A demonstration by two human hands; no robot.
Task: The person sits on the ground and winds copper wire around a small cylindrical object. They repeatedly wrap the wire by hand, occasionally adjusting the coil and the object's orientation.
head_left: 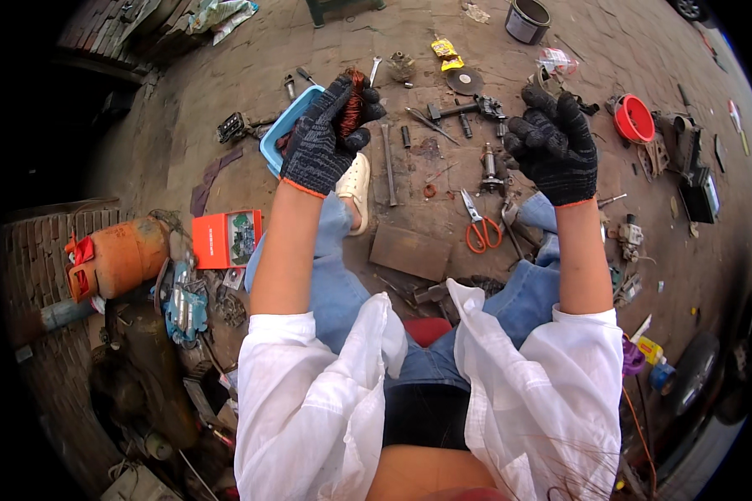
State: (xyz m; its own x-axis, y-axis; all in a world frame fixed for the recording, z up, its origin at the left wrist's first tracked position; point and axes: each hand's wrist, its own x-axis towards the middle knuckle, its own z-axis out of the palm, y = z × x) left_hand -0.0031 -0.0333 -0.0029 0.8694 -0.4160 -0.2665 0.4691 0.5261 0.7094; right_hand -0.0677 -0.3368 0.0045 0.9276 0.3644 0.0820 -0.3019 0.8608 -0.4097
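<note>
My left hand, in a dark knit glove with an orange cuff, grips a dark red-brown bundle of copper wire upright above a light blue plastic tray. My right hand, gloved alike, is raised apart from it with its fingers curled; whether anything is in them I cannot make out. Between my hands on the ground lie a long metal bar, a cylindrical metal part, orange-handled scissors and a flat brown plate.
An orange gas cylinder and red-orange box are on my left. A red bowl and tyre are on my right. A grey bucket, cutting disc and scattered tools lie ahead on the brick ground.
</note>
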